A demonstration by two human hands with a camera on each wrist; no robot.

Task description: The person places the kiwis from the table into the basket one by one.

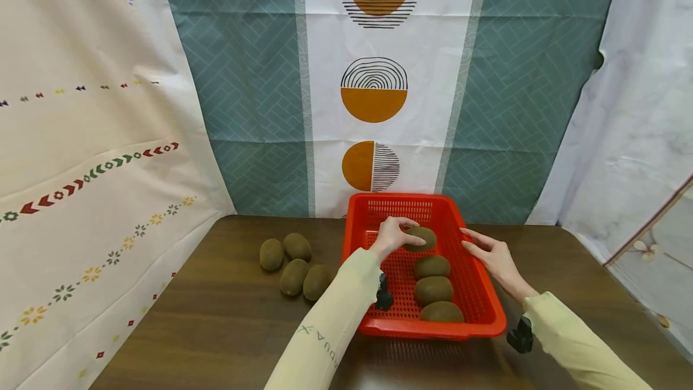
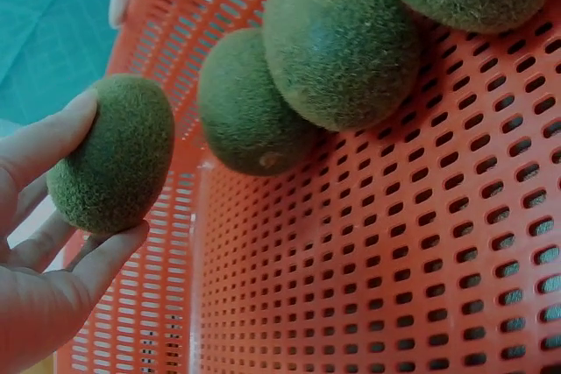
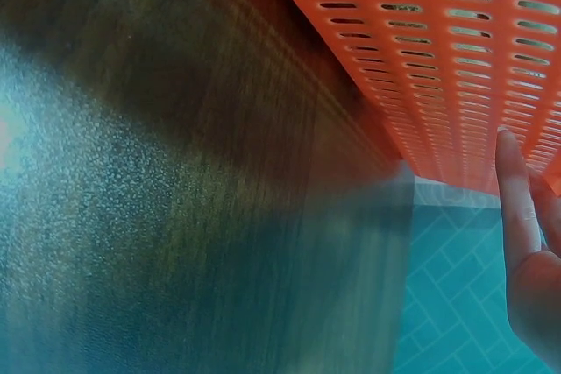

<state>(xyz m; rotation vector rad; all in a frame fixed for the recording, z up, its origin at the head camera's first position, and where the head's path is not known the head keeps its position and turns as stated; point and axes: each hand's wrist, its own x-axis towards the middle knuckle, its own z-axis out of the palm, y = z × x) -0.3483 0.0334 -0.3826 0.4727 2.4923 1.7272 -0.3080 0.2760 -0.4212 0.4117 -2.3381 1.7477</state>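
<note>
My left hand pinches a brown fuzzy kiwi between thumb and fingers, over the far part of a red plastic basket. In the left wrist view the held kiwi appears apart from the others. Three more kiwis lie in a row along the basket's right side, among them a middle kiwi. At the basket's right rim is my right hand, its fingers fairly straight. The right wrist view shows one finger against the basket's perforated wall.
Several kiwis lie grouped on the dark wooden table, left of the basket. Behind the table hangs a patterned green and white cloth. A cream cloth hangs at the left and a pale marbled cloth at the right.
</note>
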